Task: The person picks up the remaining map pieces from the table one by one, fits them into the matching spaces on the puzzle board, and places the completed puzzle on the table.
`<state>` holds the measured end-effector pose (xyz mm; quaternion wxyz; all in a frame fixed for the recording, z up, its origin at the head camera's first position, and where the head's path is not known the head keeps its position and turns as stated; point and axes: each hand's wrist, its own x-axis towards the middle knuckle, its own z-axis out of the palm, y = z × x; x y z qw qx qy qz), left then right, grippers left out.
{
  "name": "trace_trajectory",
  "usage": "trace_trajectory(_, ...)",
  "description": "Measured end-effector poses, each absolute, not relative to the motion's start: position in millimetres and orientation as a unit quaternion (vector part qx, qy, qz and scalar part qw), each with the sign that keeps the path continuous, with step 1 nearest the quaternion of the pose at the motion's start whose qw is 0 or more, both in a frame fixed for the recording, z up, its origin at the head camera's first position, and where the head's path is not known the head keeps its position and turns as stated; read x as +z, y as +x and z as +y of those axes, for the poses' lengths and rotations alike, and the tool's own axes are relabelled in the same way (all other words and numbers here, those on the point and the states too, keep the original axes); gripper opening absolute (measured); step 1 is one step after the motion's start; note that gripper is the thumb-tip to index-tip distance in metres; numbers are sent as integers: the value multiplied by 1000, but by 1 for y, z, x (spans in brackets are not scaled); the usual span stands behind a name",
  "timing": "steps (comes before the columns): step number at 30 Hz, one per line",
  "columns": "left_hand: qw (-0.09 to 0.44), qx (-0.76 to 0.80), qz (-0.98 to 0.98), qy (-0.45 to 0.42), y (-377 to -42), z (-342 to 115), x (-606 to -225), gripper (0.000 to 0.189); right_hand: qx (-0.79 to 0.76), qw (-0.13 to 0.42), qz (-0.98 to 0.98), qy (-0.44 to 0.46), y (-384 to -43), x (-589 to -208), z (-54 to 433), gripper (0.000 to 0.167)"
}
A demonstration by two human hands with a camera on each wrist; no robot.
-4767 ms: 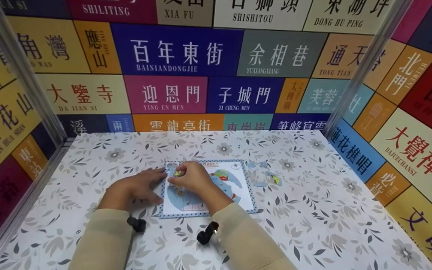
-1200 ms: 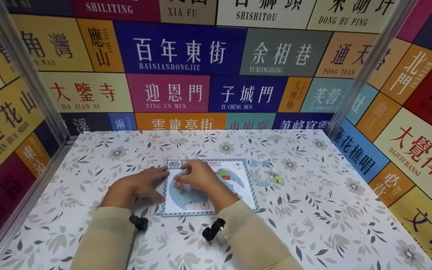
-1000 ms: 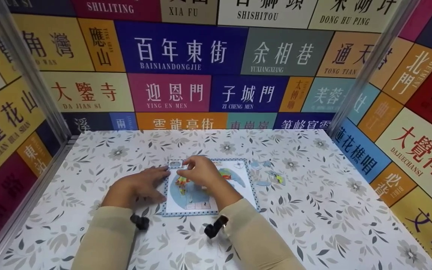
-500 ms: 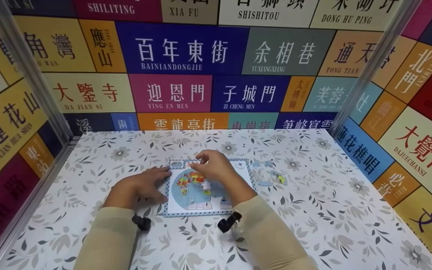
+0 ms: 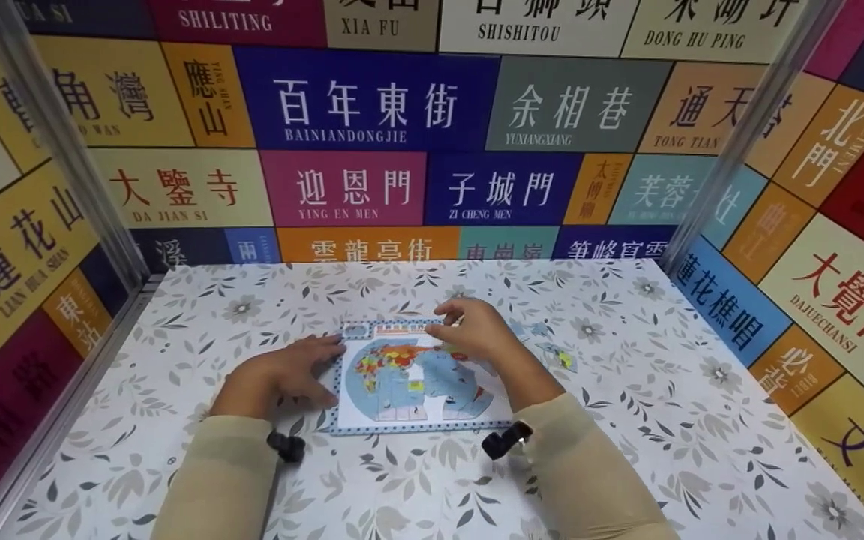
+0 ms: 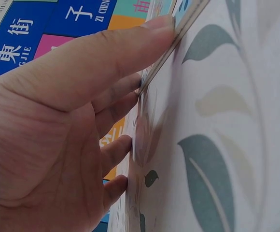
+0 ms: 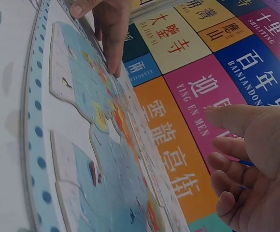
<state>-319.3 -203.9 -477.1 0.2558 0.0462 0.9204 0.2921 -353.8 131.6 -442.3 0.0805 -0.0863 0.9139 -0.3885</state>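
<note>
A world map jigsaw puzzle point(image 5: 391, 386) lies on a board with a blue dotted border point(image 5: 424, 429). White gaps show between its pieces at the middle and lower right. My left hand point(image 5: 282, 375) rests at the board's left edge, fingers spread; in the left wrist view the thumb point(image 6: 125, 46) touches the board's edge point(image 6: 186, 29). Above the board's upper right part is my right hand point(image 5: 481, 330), covering some of the map. The right wrist view shows its fingers point(image 7: 229, 169) loosely bent, with nothing between thumb and fingertips.
Several loose puzzle pieces point(image 5: 563, 358) lie on the flowered tabletop point(image 5: 372, 487) to the right of the board, partly behind the right hand. Panels with printed signs point(image 5: 364, 101) wall the table at the back and both sides.
My right hand, earlier pinching a puzzle piece over the map's upper left, has let go and moved right. Red and yellow map pieces there are now uncovered. The left hand stays by the board's edge.
</note>
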Motion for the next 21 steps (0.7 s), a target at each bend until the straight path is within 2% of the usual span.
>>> trace_trajectory(5, 258, 296, 918, 50, -319, -205, -476, 101, -350, 61, 930, -96, -353, -438, 154, 47)
trace_trajectory(15, 267, 307, 912, 48, -320, -207, -477, 101, -312, 66, 945, -69, -346, -429, 202, 48)
trace_trajectory(21, 274, 329, 903, 29, -318, -206, -476, 103, -296, 69, 948, -92, -341, -429, 228, 46)
